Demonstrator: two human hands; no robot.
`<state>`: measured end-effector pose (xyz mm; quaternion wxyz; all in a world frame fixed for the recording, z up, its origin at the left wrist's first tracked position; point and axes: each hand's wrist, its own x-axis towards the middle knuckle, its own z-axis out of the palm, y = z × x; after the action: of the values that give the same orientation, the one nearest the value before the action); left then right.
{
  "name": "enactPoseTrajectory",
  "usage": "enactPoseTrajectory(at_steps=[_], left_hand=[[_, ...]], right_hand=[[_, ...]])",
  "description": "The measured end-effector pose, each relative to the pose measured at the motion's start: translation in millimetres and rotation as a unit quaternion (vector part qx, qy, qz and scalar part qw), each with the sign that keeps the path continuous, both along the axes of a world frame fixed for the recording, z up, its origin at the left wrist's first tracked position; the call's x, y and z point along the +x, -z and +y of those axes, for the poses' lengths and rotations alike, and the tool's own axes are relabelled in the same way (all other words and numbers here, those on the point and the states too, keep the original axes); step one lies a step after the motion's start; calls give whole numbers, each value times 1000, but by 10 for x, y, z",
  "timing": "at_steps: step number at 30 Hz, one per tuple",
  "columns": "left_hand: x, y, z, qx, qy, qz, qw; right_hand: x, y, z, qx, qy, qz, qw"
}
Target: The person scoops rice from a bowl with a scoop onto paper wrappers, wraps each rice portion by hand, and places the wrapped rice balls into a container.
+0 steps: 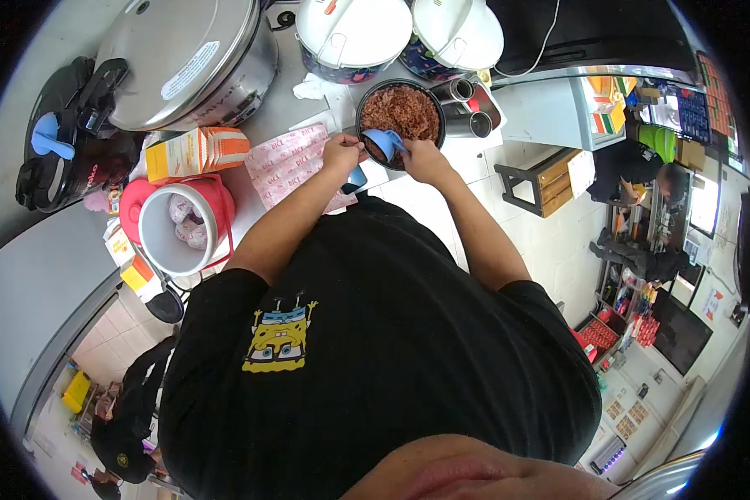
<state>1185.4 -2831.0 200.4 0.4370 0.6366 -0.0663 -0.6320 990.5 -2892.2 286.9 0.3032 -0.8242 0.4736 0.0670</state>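
1. Our right hand (426, 162): fingers closed on blue scoop (378, 140).
2. Our left hand (342, 156): fingers curled beside pot (361, 117); we cannot tell the grip.
3. Scoop's inside pot, by brown grains (404, 111).

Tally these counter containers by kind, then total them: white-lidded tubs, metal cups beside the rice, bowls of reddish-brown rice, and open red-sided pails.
White-lidded tubs: 2
Metal cups: 2
Bowl of reddish-brown rice: 1
Open red-sided pail: 1
Total: 6
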Motion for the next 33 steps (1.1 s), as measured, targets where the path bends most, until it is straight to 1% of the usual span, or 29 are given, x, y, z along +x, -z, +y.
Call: enactPoseTrajectory(at_steps=[4,6,7,8,10,14,16,18,20,23,26,28,31,33], left_hand=[[3,57,10,2,-7,22,1000],[8,66,4,4,-6,30,1000],[4,65,6,3,-4,28,1000],[-1,41,5,1,-7,26,1000],[-15,-2,13,-1,-8,22,1000],[-25,-26,22,-3,-10,14,1000],[-35,-31,11,-5,-19,16,1000],[-16,-61,11,2,-9,2,1000],[-8,-86,31,2,2,-5,1000],[-15,-88,43,3,12,-10,1000],[-30,-50,42,5,19,-19,1000],[-35,10,34,-8,4,-32,999],[-30,-12,29,-2,-3,-21,1000],[-26,-12,27,7,1,-24,1000]], right_hand=[[-20,60,-111,19,1,0,1000],[1,55,-155,20,-9,37,999],[32,57,-185,21,-11,109,994],[103,31,-197,19,-9,107,994],[209,-1,-189,0,-9,217,976],[51,61,-227,2,-23,198,980],[-134,57,-288,19,-1,109,994],[-169,63,-325,19,16,116,993],[-168,26,-337,-11,30,195,980],[-105,-105,-296,-13,58,223,973],[30,-264,-248,23,42,227,973],[83,-200,-194,27,31,219,975],[140,-205,-115,21,-24,187,982],[93,-144,-114,27,-10,166,986]])
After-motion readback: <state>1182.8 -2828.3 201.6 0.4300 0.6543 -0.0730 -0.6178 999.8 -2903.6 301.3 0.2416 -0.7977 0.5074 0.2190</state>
